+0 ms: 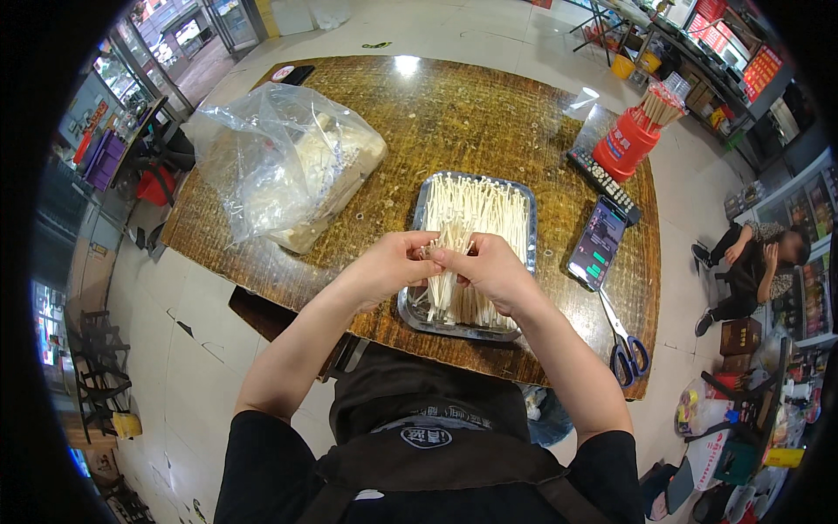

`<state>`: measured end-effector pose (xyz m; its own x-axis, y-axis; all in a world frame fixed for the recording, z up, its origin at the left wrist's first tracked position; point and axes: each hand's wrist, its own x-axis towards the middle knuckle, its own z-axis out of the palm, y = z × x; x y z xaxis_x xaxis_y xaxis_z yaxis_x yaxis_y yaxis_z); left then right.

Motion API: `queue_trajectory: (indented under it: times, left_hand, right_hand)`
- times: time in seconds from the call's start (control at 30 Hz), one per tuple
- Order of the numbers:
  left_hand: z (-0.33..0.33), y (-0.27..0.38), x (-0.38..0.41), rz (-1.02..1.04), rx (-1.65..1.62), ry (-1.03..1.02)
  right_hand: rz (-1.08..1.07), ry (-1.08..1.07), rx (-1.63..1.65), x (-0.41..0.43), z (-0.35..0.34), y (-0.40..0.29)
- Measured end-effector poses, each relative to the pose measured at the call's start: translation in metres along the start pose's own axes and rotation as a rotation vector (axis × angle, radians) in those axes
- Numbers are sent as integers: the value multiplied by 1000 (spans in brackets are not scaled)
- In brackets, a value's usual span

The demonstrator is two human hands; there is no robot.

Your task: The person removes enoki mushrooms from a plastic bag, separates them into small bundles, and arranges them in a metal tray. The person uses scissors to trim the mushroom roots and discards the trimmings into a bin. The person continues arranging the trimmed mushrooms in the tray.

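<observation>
My left hand (396,265) and my right hand (494,268) together hold a small bunch of enoki mushrooms (452,239) by its sides, fingertips nearly meeting over the near left part of a tray. The shallow tray (411,318), dark-rimmed, is filled with more enoki mushrooms (501,203) laid side by side, their small caps mostly towards the far edge. To the left on the wooden table (393,131) lies a large clear plastic bag (262,157) with pale clumps of what look like enoki mushrooms inside. My hands hide part of the tray's contents.
Right of the tray lie a lit smartphone (597,242), scissors (625,347) and a remote control (599,177), beside a red container of chopsticks (627,144). A white cup (584,98) and a dark object (298,75) are near the far edge. A person (753,268) sits at the right.
</observation>
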<state>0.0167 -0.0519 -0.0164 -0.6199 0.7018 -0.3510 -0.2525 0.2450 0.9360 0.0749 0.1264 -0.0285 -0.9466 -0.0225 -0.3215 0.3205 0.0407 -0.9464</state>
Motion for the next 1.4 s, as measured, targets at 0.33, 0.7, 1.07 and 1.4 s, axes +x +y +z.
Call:
queue_trajectory:
  times: [0.33, 0.7, 1.07, 1.4]
  left_hand:
    - [-1, 12, -8, -130, -55, 24]
    - [-10, 9, -9, -112, -47, 44]
    - [-40, 20, -21, -148, 139, 48]
    - [-17, 24, -3, -168, 197, -60]
  right_hand:
    - [79, 6, 25, -12, 0, -18]
    - [60, -12, 135, -3, -3, 1]
    - [80, 25, -18, -10, -29, -4]
    - [104, -72, -215, 1, -8, -7]
